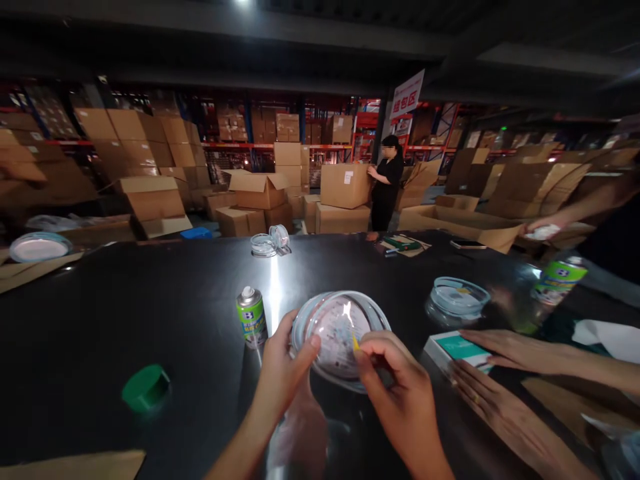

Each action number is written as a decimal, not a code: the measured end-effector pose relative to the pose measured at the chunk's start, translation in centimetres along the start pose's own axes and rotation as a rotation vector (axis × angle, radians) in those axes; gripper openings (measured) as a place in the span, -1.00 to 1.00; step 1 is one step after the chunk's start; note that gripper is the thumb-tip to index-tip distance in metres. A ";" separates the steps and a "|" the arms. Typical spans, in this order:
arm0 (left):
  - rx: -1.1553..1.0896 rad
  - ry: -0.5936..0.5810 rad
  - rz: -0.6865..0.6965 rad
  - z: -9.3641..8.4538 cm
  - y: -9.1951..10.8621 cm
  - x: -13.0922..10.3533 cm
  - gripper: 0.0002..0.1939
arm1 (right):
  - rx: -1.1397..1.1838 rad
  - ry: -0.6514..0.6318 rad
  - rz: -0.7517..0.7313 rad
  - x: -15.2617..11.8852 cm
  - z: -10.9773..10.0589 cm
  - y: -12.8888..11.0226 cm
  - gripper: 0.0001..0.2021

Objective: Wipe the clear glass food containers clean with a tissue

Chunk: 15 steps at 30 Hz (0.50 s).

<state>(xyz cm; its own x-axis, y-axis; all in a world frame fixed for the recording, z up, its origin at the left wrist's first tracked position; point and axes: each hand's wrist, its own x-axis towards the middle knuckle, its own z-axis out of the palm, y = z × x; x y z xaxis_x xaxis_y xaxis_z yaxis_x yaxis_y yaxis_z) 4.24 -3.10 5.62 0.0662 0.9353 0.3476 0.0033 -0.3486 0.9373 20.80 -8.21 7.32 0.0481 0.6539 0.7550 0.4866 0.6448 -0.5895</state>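
My left hand (290, 367) grips the left rim of a round clear glass dish (330, 363), thumb on top and fingers around the side. A pale printed round label (335, 327) shows in its middle. My right hand (400, 387) pinches a small thin yellow piece (355, 341) over the dish's right side; its exact kind is unclear. Left of the dish stands a green-labelled spray can (251, 317). A green cap (145, 388) lies farther left on the dark table (200, 420).
At right, another person's hands (500, 393) rest on a white and teal box (460, 350). Behind it sit a glass dish (457, 299) and a second can (557, 280). Small glass containers (270, 241) stand at the far edge. A person (389, 177) handles a carton (345, 185) beyond.
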 end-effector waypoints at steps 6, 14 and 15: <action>0.014 -0.023 0.054 0.3 0.4 -0.7 -0.52 | -0.318 0.047 -0.189 -0.6 1.5 0.1 -0.90; 0.183 0.001 0.074 0.5 1.0 -1.3 -0.53 | -0.608 0.058 -0.309 -1.5 1.8 0.0 -0.85; 0.210 0.000 0.080 0.6 1.1 -1.4 -0.53 | -0.621 0.050 -0.321 -1.4 1.8 -0.1 -0.84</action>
<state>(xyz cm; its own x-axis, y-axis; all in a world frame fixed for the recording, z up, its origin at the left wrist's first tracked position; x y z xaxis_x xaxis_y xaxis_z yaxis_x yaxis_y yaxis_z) 4.71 -4.82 6.13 0.0747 0.9042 0.4204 0.2060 -0.4265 0.8807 19.14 -8.53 5.80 -0.1481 0.4404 0.8855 0.8913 0.4475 -0.0735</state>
